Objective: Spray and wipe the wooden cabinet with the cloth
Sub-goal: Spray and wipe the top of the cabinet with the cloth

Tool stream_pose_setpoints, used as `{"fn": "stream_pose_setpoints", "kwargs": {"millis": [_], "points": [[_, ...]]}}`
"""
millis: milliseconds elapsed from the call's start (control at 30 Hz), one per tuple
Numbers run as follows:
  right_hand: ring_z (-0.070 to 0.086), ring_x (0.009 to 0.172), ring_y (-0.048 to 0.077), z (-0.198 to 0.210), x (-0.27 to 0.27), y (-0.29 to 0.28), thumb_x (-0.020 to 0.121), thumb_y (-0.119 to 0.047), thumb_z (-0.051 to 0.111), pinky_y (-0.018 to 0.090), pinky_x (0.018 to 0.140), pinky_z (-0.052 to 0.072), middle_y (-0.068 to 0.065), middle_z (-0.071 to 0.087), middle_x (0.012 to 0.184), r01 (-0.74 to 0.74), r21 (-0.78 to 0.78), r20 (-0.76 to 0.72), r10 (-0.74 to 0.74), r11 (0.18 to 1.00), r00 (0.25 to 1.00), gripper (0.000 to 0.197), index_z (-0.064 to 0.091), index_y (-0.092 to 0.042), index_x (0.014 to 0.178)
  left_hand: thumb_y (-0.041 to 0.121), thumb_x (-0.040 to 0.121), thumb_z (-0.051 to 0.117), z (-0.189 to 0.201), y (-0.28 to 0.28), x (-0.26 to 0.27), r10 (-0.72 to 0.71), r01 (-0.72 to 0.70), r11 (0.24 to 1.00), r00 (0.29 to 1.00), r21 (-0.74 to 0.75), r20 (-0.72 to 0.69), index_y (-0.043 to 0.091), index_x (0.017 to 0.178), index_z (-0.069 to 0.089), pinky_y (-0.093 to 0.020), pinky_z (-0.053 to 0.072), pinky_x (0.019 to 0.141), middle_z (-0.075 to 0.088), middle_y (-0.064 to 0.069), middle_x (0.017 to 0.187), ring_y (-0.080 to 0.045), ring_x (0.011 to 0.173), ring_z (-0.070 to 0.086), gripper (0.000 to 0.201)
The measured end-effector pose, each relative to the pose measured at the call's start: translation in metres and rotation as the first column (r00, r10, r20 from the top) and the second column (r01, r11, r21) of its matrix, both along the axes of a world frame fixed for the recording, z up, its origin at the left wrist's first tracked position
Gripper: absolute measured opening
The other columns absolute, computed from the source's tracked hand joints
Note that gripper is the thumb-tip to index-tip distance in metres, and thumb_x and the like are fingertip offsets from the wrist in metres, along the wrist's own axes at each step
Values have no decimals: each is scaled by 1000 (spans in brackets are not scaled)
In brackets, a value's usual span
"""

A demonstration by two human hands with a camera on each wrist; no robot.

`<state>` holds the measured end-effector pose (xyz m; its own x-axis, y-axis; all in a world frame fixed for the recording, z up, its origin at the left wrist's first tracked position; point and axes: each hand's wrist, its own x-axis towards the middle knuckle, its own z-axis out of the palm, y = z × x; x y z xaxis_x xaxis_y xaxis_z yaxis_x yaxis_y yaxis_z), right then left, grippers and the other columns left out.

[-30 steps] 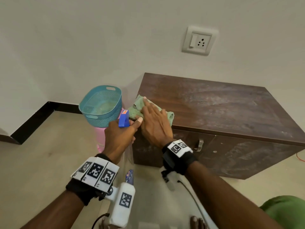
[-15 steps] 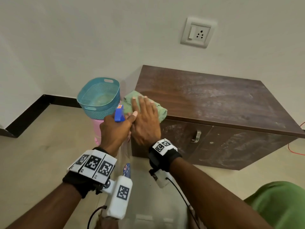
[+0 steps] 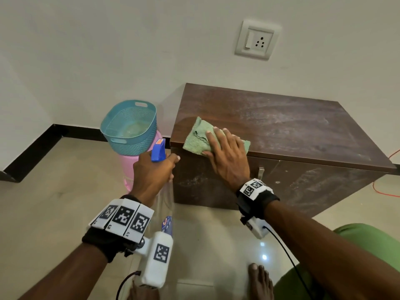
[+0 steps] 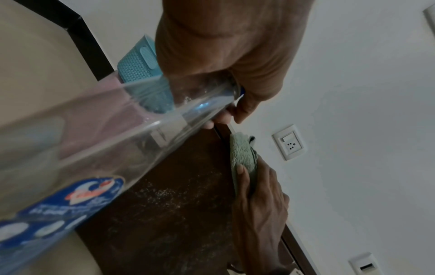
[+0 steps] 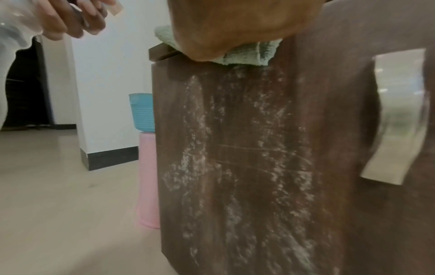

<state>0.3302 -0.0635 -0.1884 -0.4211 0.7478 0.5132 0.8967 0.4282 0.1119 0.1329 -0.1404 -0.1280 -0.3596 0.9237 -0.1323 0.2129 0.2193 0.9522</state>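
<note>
Green cloth point(image 3: 198, 135) lay on the cabinet point(image 3: 281, 131) top at its front-left corner, partly hidden under your right hand point(image 3: 227, 154), fingers flat and pressing. Your left hand point(image 3: 151, 172) gripped the spray bottle point(image 4: 98, 134) just left of the cabinet; its nozzle was mostly covered. Teal basket point(image 3: 129, 126) stood beyond.

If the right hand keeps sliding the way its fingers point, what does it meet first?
Nothing stands in its way: the right hand presses the cloth flat near the cabinet top's front-left corner, fingers aimed toward the back-left. Bare wood lies ahead, then probably the wall.
</note>
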Motion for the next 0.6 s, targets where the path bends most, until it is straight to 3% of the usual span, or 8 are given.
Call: {"fn": "stream_pose_setpoints", "kwargs": {"millis": [133,200,267,333,400,467,533,600], "points": [[41,135,40,5,-58,11,103,-42,35,49,104,38,19,48,143,-80,-53,24,81,995,996,53,43,-9,143,21,86,66,-1,5,-2,-4,5,1000,998,17,-59,11,71,68,-44,57,79,68,-10,65,-22,54,58,18],[33,140,43,8,-81,12,100,-40,32,51,110,34,22,40,148,-108,-124,52,115,986,992,57,37,-7,147,23,87,65,1,8,1,3,-1,1000,998,26,-66,9,76,70,-48,58,80,71,-14,70,-24,54,59,19],[19,145,45,14,-97,15,98,-36,38,52,117,24,22,27,155,-118,-205,91,139,972,986,60,28,-9,151,22,88,65,4,10,7,3,-2,1000,998,20,-70,11,73,70,-45,58,77,69,-11,64,-23,52,58,20],[12,146,45,22,-106,23,96,-28,42,51,120,17,19,22,157,-106,-274,147,151,956,978,56,32,-11,148,21,86,66,8,13,15,23,-22,1000,998,22,-60,13,64,66,-40,55,70,65,-8,56,-22,48,57,23],[13,147,43,28,-109,29,94,-26,46,50,120,15,14,27,155,-129,-308,181,191,943,965,48,43,-16,140,25,81,65,13,15,20,83,-82,996,996,40,-15,14,62,65,-37,52,65,65,-7,56,-22,46,56,22],[15,147,39,28,-103,28,92,-28,50,47,121,12,10,33,153,-207,-322,122,258,924,959,50,44,-19,141,31,75,63,16,16,22,118,-119,992,993,31,23,15,61,65,-41,54,65,65,-6,55,-24,47,57,21],[17,148,34,31,-90,27,92,-30,50,44,122,9,8,36,153,-299,-317,66,335,900,940,55,40,-18,146,27,78,64,20,17,22,93,-94,995,995,23,36,15,61,65,-44,56,65,64,-6,54,-25,48,57,21],[21,148,32,38,-79,34,92,-33,44,46,121,11,8,39,152,-363,-324,112,416,874,902,55,41,-17,145,21,88,65,21,20,20,29,-29,1000,999,10,36,14,66,67,-39,53,60,65,-10,59,-22,46,56,23]]}}
